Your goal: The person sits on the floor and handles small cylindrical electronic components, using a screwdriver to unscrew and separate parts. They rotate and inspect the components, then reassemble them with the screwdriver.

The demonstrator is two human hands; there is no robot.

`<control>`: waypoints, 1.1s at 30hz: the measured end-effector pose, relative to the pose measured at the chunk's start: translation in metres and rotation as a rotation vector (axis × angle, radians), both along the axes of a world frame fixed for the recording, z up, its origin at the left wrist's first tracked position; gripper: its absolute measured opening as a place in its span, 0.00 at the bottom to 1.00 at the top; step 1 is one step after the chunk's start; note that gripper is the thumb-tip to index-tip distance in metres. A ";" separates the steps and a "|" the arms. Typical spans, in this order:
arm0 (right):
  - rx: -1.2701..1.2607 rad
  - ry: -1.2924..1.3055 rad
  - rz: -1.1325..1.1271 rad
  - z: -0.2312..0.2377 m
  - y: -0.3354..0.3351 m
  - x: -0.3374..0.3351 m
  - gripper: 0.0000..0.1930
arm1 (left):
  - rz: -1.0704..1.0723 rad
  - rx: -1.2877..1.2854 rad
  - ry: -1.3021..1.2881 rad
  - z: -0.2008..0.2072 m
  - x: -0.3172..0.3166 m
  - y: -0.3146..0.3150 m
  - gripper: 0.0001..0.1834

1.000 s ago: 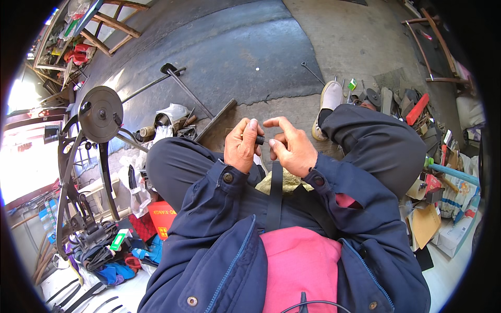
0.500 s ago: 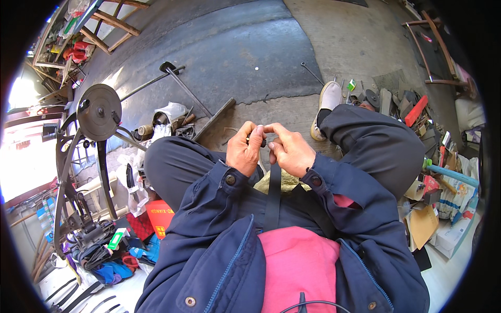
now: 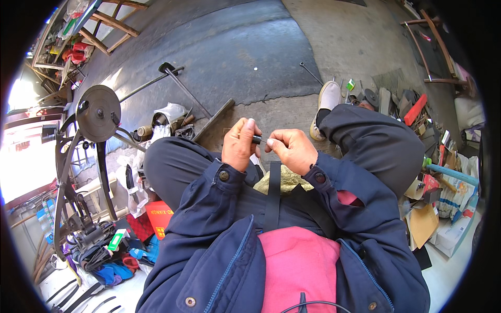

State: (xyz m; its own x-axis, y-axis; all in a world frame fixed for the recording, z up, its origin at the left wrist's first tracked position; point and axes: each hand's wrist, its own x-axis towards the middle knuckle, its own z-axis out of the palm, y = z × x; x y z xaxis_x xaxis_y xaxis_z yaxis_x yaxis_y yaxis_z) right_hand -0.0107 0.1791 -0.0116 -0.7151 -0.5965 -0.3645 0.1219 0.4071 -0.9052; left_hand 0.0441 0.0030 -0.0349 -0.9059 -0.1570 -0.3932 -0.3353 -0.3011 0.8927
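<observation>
Above my lap my left hand [image 3: 237, 147] is closed around a small black cylinder [image 3: 256, 139], its end sticking out past the thumb. What kind of thing it is cannot be made out. Close on its right, my right hand [image 3: 295, 151] pinches with thumb and forefinger at a short thin piece that seems to reach from the cylinder's end; it is too small to name. A black strap [image 3: 273, 193] hangs below the hands, over a yellowish cloth [image 3: 287, 180] between my thighs.
At the left stands a black iron hand-cranked machine with a round wheel [image 3: 98, 113]. A metal stand [image 3: 190, 94] lies ahead on the floor. Bags and a red box [image 3: 159, 216] crowd the left; tools, scraps and a white box [image 3: 451, 235] the right.
My hands have drawn slightly apart, the left one moving left and the right one a little lower. The black cylinder now shows between them.
</observation>
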 end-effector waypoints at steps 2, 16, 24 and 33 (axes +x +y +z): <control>0.010 0.155 -0.007 -0.004 -0.003 0.004 0.11 | -0.028 -0.259 0.105 0.000 0.002 0.003 0.19; 0.074 0.223 0.030 -0.008 -0.005 0.008 0.09 | -0.054 -0.440 0.179 0.002 0.004 0.009 0.20; -0.179 -0.189 0.036 -0.011 0.002 -0.002 0.11 | -0.080 0.020 0.022 0.010 0.002 0.001 0.19; 0.064 0.186 0.061 -0.008 -0.008 0.004 0.11 | -0.048 -0.389 0.084 -0.008 0.005 0.002 0.14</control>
